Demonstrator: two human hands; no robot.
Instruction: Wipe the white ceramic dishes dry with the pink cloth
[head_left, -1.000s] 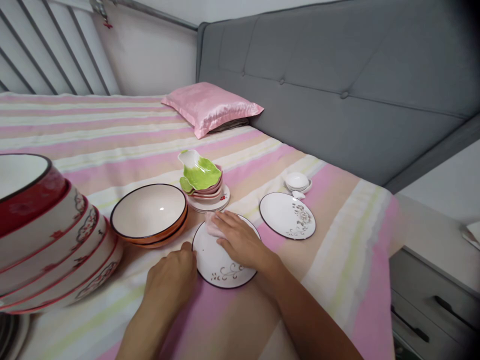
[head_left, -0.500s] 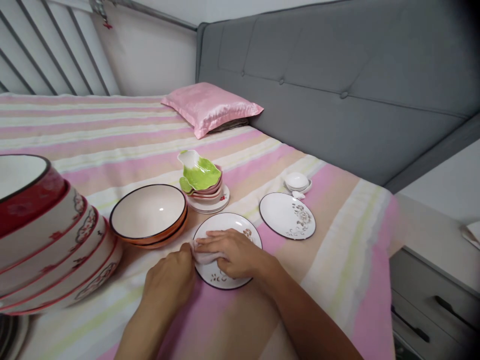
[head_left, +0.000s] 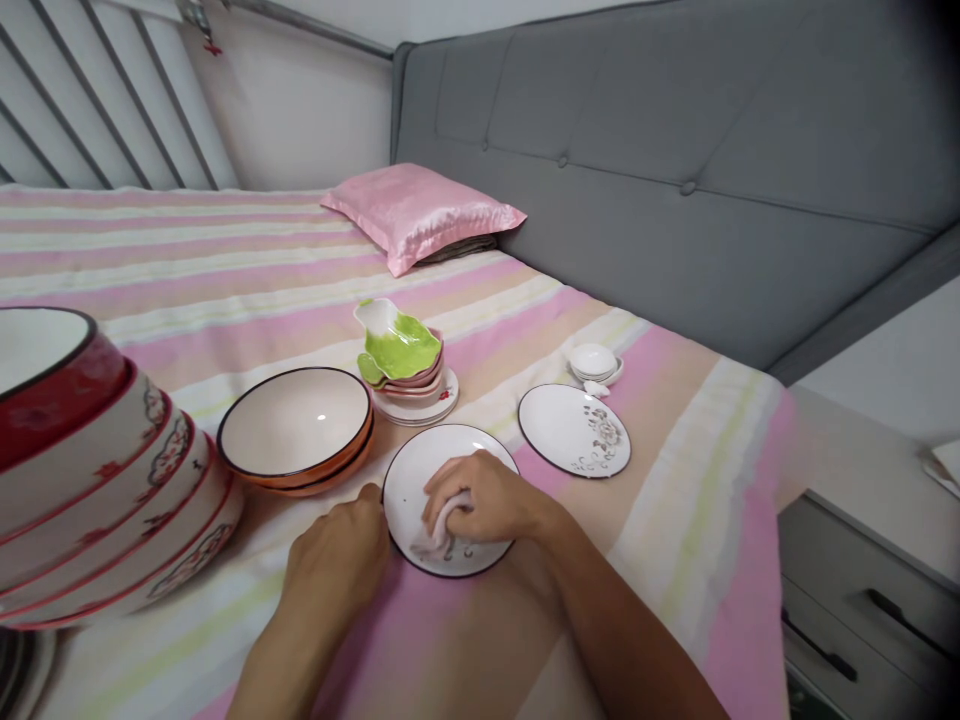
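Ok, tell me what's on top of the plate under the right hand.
The right hand holds a crumpled pale cloth on the plate; bits of brown pattern show beside them. The surface beneath hand and cloth is covered, so cannot be seen.

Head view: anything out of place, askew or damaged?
Stacked bowls on a striped bedspread look out of place. The plate under the right hand has a dark speck near its left edge; dirt or chip, can't tell. No spill visible.

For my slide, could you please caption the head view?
Right hand holds a cloth on a white plate, left hand at its rim.
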